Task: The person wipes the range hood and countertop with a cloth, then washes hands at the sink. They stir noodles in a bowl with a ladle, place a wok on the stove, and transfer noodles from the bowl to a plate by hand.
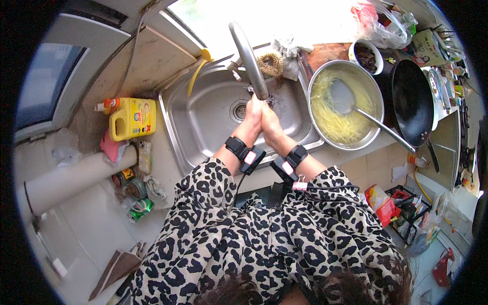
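Observation:
My left hand and my right hand press together over the stainless-steel sink, under the spout of a metal faucet. The spout hides most of my fingers, so whether they hold anything cannot be seen. Splashing water glints around the fingertips. Just left of my hands is the sink drain. To the right, a metal basin rests at the sink's edge, with pale yellow shreds, perhaps potato, in water. A metal ladle or turner leans in it, its handle over the rim.
A black wok and a white bowl of dark food stand beyond the basin. Behind the sink lie a scrub brush and a grey cloth. A yellow detergent jug and a phone are at left.

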`<move>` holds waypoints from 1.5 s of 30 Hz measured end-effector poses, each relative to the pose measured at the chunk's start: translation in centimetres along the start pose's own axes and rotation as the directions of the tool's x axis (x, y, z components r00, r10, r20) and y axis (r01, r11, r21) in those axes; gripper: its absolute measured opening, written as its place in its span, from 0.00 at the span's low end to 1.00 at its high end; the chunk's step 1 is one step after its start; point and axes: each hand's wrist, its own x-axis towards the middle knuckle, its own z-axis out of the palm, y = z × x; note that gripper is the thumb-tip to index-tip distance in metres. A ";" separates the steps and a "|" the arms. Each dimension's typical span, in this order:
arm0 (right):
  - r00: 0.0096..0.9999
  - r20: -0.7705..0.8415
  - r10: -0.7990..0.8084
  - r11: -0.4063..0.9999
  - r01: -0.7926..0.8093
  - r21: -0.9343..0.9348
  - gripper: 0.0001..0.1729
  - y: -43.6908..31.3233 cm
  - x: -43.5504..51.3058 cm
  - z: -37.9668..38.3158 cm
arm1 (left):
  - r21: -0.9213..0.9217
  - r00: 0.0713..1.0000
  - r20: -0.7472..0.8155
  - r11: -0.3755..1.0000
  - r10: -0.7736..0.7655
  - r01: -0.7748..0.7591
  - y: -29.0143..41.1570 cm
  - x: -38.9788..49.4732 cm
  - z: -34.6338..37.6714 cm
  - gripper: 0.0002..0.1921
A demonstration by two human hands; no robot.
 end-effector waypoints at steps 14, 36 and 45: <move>0.995 0.001 0.097 0.987 -0.097 0.130 0.18 -2.6 -1.6 1.7 | 0.006 1.000 0.005 1.000 -0.027 0.027 -1.0 0.5 -0.9 0.33; 0.998 0.019 0.065 0.864 -0.066 0.500 0.10 0.8 -1.1 1.2 | -0.357 0.843 0.485 0.828 -0.232 0.433 1.7 3.1 -4.4 0.18; 0.786 0.327 -0.525 0.603 0.615 -0.509 0.11 -0.7 0.1 0.3 | -0.129 0.997 -0.066 0.991 -0.047 0.038 -1.1 2.3 -1.8 0.10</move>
